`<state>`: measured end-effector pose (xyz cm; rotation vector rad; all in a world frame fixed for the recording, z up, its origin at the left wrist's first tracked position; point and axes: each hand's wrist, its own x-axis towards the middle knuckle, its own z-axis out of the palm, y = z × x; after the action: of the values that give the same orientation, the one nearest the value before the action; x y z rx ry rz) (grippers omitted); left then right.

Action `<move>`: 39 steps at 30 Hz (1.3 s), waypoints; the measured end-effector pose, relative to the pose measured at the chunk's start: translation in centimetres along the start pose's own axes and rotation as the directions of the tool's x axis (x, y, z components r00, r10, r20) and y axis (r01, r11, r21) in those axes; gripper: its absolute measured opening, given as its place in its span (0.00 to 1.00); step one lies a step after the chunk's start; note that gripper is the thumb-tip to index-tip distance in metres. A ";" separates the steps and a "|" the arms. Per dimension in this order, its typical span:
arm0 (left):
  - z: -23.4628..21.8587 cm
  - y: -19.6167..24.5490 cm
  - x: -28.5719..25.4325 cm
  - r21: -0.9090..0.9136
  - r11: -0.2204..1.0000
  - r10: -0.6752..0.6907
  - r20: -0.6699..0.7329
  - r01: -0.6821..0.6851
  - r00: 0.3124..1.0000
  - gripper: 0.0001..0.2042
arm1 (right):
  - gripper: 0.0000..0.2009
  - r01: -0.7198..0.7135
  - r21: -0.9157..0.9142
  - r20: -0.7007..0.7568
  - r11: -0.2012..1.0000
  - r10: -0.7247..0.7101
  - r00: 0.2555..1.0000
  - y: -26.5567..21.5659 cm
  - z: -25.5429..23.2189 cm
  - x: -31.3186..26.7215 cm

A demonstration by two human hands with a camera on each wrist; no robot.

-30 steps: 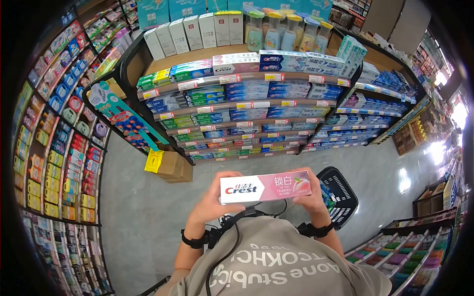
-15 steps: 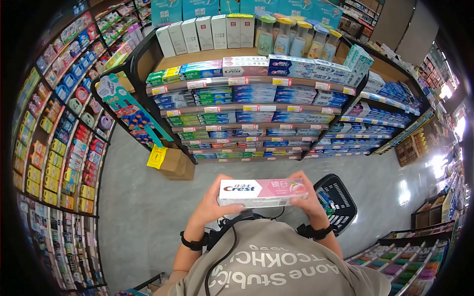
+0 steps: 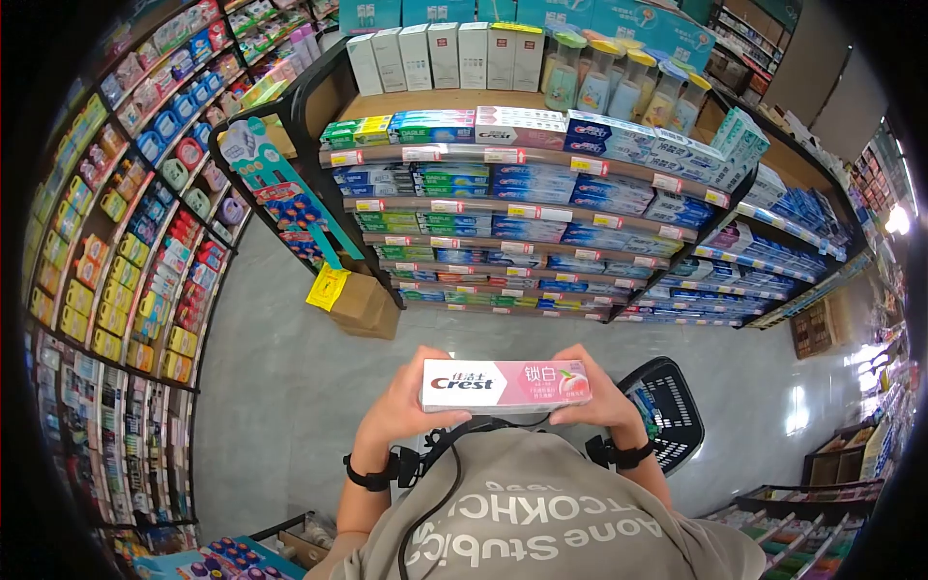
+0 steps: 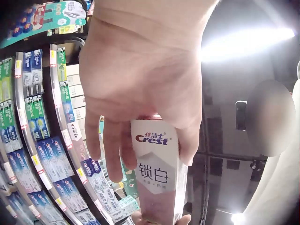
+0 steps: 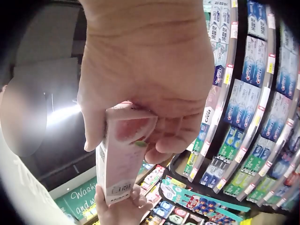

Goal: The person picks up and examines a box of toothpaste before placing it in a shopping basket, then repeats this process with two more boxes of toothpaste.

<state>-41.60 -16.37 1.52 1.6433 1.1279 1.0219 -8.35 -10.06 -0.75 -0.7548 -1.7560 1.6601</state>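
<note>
A white and pink Crest toothpaste box [image 3: 505,385] is held level in front of the chest, its printed face turned up toward the head camera. My left hand [image 3: 398,398] grips its left end, thumb along the near side and fingers behind. At the other end, my right hand [image 3: 601,394] grips the box the same way, beside the printed peach. In the left wrist view, the toothpaste box [image 4: 157,173] runs out from between the thumb and fingers of the left hand [image 4: 143,84]. The right wrist view shows its end tucked into the right hand [image 5: 145,75].
A shelf unit [image 3: 522,150] stacked with toothpaste boxes stands ahead. A black basket [image 3: 667,411] with items sits on the floor at the right. Cardboard boxes [image 3: 367,307] stand at the shelf's left foot. Packed shelves [image 3: 126,290] line the left side.
Both hands have moved slightly left and down in the head view with the toothpaste box, which tilted to show its side, then levelled. The shelves have shifted rightward in view.
</note>
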 end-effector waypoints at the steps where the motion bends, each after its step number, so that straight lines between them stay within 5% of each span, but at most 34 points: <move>1: 0.2 -0.1 -0.2 -0.018 1.000 -0.013 -0.011 0.012 1.000 0.33 | 0.40 -0.016 0.001 0.018 1.000 0.016 1.000 0.3 -0.1 0.0; 7: 1.6 -1.2 -2.2 -0.074 0.996 -0.065 -0.099 0.057 0.993 0.34 | 0.30 0.065 -0.139 0.044 0.988 -0.059 0.997 -0.2 -0.4 1.4; 25: 3.1 0.1 -0.4 -0.085 0.996 -0.003 -0.047 -0.001 0.999 0.36 | 0.30 0.151 0.079 -0.229 0.985 -0.129 0.965 0.6 0.2 -2.3; 39: 2.9 -0.1 -1.7 -0.104 0.995 -0.004 -0.128 -0.009 0.992 0.35 | 0.28 0.137 -0.016 -0.185 0.990 -0.138 0.973 -0.2 0.9 -1.1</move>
<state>-39.37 -18.56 0.34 1.5142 1.1368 1.1822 -8.35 -11.47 -0.61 -0.7463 -1.6419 1.4475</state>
